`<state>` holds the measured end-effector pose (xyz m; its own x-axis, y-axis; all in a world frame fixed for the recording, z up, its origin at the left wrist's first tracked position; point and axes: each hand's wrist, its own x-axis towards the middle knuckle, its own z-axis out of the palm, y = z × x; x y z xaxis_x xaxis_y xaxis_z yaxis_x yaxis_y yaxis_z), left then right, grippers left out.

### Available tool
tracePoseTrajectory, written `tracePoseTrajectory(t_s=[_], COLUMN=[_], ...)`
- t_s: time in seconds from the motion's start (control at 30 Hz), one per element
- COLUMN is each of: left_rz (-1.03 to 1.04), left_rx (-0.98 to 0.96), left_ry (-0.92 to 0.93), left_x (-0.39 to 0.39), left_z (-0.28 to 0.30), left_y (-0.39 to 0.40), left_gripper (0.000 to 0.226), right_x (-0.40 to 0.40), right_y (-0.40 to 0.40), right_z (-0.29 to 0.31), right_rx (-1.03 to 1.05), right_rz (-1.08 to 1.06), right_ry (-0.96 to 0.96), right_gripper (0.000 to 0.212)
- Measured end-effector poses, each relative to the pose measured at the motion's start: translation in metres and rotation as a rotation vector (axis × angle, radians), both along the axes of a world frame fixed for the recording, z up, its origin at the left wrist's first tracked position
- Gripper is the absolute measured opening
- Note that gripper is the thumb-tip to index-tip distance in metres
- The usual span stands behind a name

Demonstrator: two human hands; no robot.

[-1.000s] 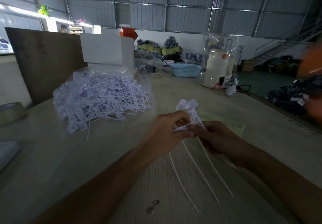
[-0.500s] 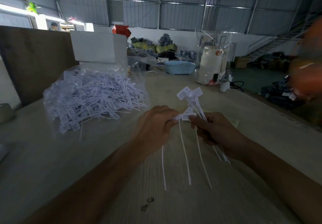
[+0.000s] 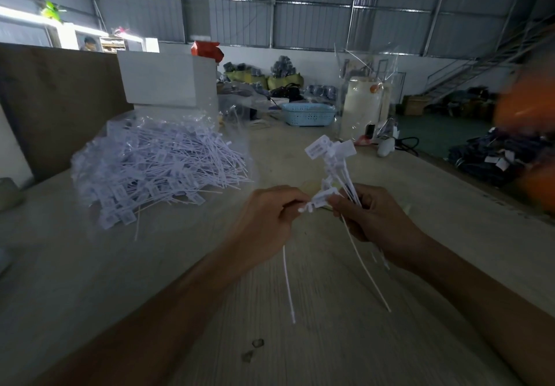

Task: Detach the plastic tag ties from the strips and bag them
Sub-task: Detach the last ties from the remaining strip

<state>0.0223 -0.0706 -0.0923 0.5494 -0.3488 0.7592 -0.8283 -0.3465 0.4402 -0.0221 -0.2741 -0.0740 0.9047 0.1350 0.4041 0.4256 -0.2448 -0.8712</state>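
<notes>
White plastic tag ties held over a pale wooden worktop.

White tag ties [image 3: 333, 172] on their strip sit bunched in the right hand [image 3: 375, 220], its fingers curled round the stems, flat heads fanning upward. Left hand [image 3: 267, 220] pinches one tie [image 3: 286, 280] by its head, the thin tail hanging down toward the worktop [image 3: 330, 340]. Far left lies a clear bag [image 3: 156, 166] heaped with loose ties. Beyond, at the far edge, stand a blue basket [image 3: 307, 114] and a white box [image 3: 165, 81].
</notes>
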Motion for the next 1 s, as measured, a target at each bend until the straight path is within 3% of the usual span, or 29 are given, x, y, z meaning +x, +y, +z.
tracePoseTrajectory(t_s=[0.17,0.37,0.57,0.8,1.0], left_rz=[-0.036,-0.166,-0.168,-0.182,-0.184], left_rx=[-0.049,-0.168,-0.214,-0.277,-0.293], left_ry=[0.254,0.538,0.540,0.568,0.570], left_x=[0.000,-0.006,-0.012,-0.014,-0.012], left_z=[0.001,0.002,0.006,0.008,0.006], left_y=[-0.003,-0.002,-0.004,-0.006,-0.007], left_gripper=[0.015,0.021,0.022,0.024,0.032], right_x=[-0.004,-0.005,0.000,0.003,0.003], right_y=[0.000,0.003,0.004,-0.001,-0.002], right_z=[0.003,0.004,0.001,0.000,0.001], right_rx=[-0.036,-0.251,-0.290,-0.389,-0.388], right_rz=[-0.008,-0.095,-0.216,-0.189,-0.177], right_ry=[-0.032,-0.183,-0.149,-0.128,-0.093], right_gripper=[0.034,0.025,0.028,0.048,0.048])
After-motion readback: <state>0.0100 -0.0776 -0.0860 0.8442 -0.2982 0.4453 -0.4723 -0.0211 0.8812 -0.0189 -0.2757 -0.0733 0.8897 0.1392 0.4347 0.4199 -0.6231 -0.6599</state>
